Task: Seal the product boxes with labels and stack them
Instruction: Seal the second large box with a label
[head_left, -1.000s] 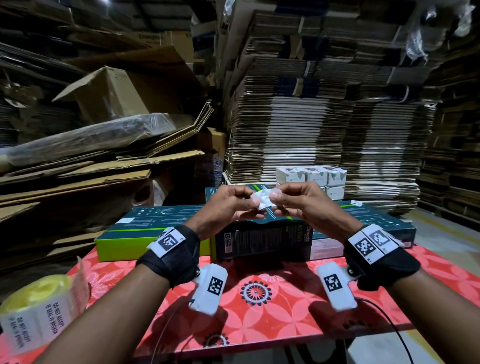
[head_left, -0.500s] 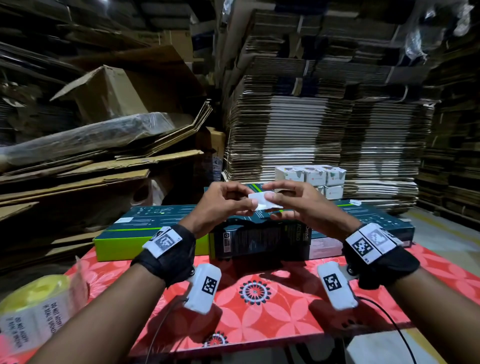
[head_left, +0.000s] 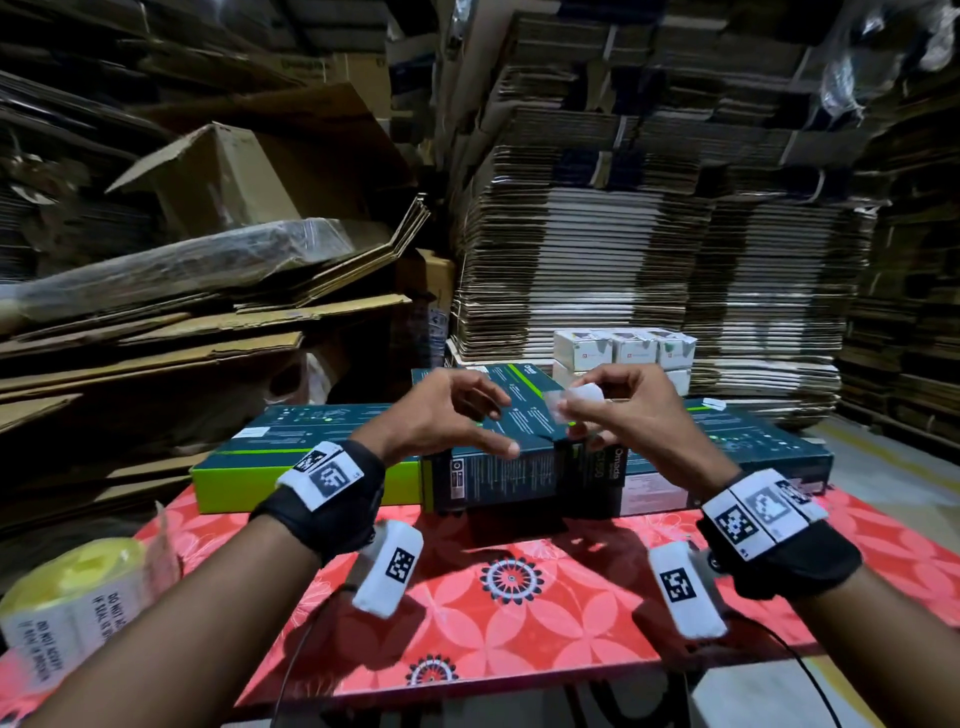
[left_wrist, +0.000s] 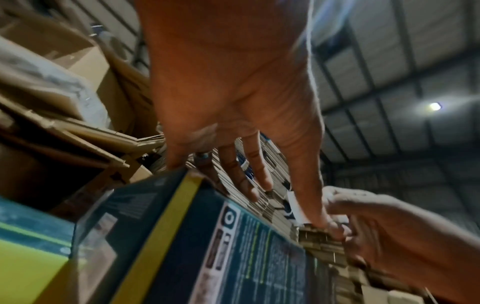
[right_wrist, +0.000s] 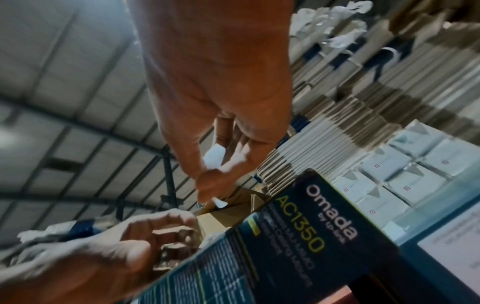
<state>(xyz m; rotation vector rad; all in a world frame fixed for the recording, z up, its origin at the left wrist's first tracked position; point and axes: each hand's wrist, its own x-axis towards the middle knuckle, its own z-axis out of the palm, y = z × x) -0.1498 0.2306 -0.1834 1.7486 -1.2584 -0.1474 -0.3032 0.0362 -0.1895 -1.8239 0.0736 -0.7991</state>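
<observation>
Above the dark box (head_left: 519, 467), in the head view, our right hand (head_left: 631, 415) pinches a small white label (head_left: 579, 397); our left hand (head_left: 441, 415), just beside it, holds nothing, fingers loosely curled. From the left wrist, fingers (left_wrist: 249, 164) spread over the box's (left_wrist: 233, 257) edge. From the right wrist, thumb and fingers (right_wrist: 233, 144) pinch the label (right_wrist: 214, 157) above the box (right_wrist: 298, 236).

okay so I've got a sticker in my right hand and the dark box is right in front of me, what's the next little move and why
Probably bring the label down onto the near top edge of the dark box and press it over the flap seam. Your right hand pinches it just above that edge, and your left hand hangs open beside it, free to steady the box. I can't see any seal there.
</observation>
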